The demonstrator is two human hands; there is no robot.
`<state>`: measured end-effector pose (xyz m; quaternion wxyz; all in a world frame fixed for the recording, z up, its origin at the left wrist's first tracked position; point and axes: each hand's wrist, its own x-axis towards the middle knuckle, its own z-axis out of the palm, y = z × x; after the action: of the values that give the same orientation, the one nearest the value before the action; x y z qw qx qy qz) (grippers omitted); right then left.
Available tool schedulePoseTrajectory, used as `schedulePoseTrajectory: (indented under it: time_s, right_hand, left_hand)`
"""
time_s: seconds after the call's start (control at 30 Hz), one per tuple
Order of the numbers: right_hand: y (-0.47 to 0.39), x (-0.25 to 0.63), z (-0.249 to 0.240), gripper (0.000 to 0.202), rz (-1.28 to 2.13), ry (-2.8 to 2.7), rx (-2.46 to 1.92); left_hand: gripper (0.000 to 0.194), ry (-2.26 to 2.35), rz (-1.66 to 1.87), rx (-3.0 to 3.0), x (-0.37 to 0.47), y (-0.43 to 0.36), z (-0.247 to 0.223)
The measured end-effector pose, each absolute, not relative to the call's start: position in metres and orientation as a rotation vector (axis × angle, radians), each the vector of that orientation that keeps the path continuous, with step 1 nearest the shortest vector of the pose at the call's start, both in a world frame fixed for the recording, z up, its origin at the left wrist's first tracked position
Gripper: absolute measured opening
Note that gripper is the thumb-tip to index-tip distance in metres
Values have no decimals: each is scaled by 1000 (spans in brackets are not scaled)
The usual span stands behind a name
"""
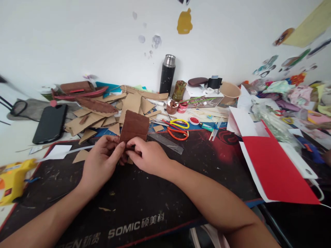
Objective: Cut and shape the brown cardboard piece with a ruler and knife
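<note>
Both hands hold a brown-painted piece of cardboard (136, 125) upright above the black desk mat (144, 199). My left hand (103, 158) grips its lower left corner, thumb in front and fingers curled behind. My right hand (147, 153) pinches the bottom edge, its fingers closed close to the left thumb. What lies between the fingertips at the lower edge is partly hidden. Behind the piece is a heap of cardboard scraps (90, 122). Just right of it, a clear ruler (167, 143) and scissors with red handles (178, 134) lie on the mat.
At the left are a yellow glue gun (17, 181) and a black phone (50, 124). A brown model boat (77, 91) rests on the scraps. A black thermos (167, 75) and paint jars (172, 107) stand by the wall. Red paper (276, 168) overhangs the right edge.
</note>
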<state>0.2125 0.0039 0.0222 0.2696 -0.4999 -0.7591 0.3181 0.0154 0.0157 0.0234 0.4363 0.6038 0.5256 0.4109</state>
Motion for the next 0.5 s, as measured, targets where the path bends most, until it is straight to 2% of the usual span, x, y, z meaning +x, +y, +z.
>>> schedulePoseTrajectory:
  time_s: [0.23,0.37,0.5]
  right_hand:
    - [5,221,19,20,861,-1781,-1215]
    - [17,230,17,23,977,-1483,-1151]
    - [27,236,17,40,1190,-1286,-1083]
  left_hand:
    - [42,1261,1154,1294,9,26,23]
    - [57,1154,1256,1149,5,34,22]
    - [63,1058,1271,1067,2,38,19]
